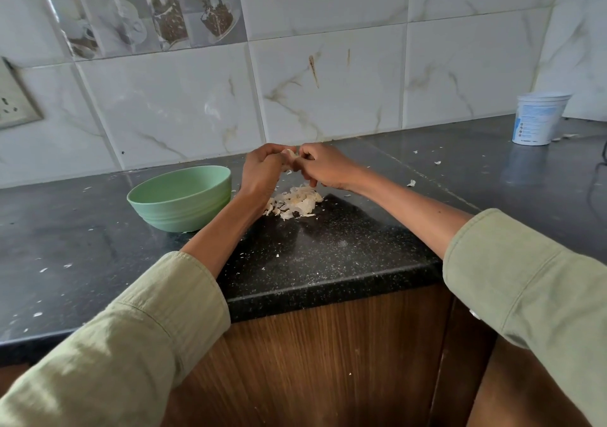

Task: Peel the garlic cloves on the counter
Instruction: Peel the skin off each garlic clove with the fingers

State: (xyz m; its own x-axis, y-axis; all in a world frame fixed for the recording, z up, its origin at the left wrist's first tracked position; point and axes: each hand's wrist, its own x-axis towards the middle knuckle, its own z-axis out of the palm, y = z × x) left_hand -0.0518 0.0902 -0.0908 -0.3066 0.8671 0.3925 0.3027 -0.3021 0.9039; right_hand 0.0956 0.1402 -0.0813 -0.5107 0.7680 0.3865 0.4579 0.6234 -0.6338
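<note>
Both hands meet above the table (pixel 328 246), near the wall. The left hand (pixel 262 172) and right hand (pixel 323 167) have their fingers curled in a tight grip, pinching one garlic clove (pixel 290 154) between them, held clear of the surface. Just below lies a pile of skins (pixel 295 203). A green bowl (pixel 180 198) stands beside the left wrist. A white tub (pixel 538 118) sits well apart at the right.
</note>
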